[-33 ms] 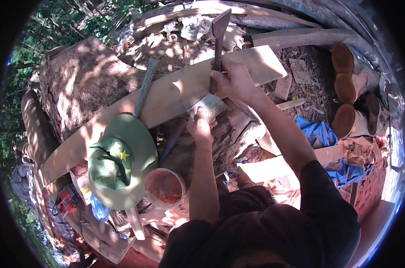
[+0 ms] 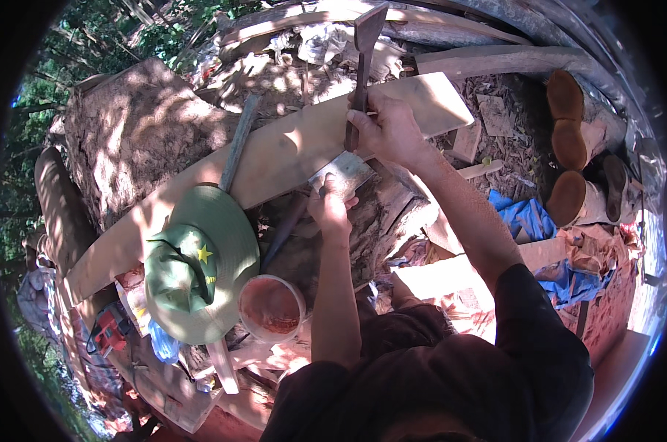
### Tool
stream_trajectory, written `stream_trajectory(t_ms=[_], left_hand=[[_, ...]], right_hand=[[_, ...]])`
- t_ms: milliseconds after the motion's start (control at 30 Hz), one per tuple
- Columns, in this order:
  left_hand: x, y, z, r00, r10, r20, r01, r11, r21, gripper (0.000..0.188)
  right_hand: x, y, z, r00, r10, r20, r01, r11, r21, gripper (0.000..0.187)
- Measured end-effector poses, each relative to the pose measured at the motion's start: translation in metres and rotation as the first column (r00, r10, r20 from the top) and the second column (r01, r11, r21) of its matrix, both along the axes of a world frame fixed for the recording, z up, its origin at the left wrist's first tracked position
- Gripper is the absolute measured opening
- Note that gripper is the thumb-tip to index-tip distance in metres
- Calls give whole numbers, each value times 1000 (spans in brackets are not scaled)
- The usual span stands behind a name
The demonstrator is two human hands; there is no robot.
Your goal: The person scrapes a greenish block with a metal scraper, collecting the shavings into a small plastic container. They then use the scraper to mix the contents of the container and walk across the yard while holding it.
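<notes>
My right hand (image 2: pixel 389 129) is closed round the dark handle of a hatchet (image 2: pixel 363 66), whose blade points up and away from me. Just below it, my left hand (image 2: pixel 330 208) pinches a small flat grey-brown piece (image 2: pixel 342 172) against the top of a rough chopping log (image 2: pixel 392 214). A long pale plank (image 2: pixel 274 158) runs slantwise under both hands, from lower left to upper right.
A green brimmed hat with a yellow star (image 2: pixel 197 272) lies left of my arm, beside a round pink-orange bowl (image 2: pixel 271 306). A big stump (image 2: pixel 142 132) stands at the back left. Cut log rounds (image 2: pixel 569 140), a blue cloth (image 2: pixel 525 217) and wood scraps lie right.
</notes>
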State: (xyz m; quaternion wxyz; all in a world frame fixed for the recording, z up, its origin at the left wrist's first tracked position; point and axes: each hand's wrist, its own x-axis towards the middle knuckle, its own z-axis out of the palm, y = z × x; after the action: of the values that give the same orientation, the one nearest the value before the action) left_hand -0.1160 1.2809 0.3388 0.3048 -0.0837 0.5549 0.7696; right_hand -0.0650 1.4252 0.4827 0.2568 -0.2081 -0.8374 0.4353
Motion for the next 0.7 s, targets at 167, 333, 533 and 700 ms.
stream_trajectory(t_ms=[167, 333, 533, 700], left_hand=[[10, 3, -4, 998, 59, -6, -58, 996, 60, 26], [13, 5, -5, 990, 114, -76, -107, 990, 94, 26], [15, 12, -3, 969, 244, -45, -240, 968, 79, 26], [13, 13, -1, 969, 235, -79, -232, 972, 47, 28]], right_hand=[[3, -1, -5, 1000, 20, 20, -19, 999, -44, 18], [2, 2, 4, 999, -37, -21, 37, 999, -4, 14], [8, 8, 16, 963, 57, -263, -96, 986, -137, 16], [-1, 1, -2, 1000, 3, -7, -3, 1000, 22, 18]])
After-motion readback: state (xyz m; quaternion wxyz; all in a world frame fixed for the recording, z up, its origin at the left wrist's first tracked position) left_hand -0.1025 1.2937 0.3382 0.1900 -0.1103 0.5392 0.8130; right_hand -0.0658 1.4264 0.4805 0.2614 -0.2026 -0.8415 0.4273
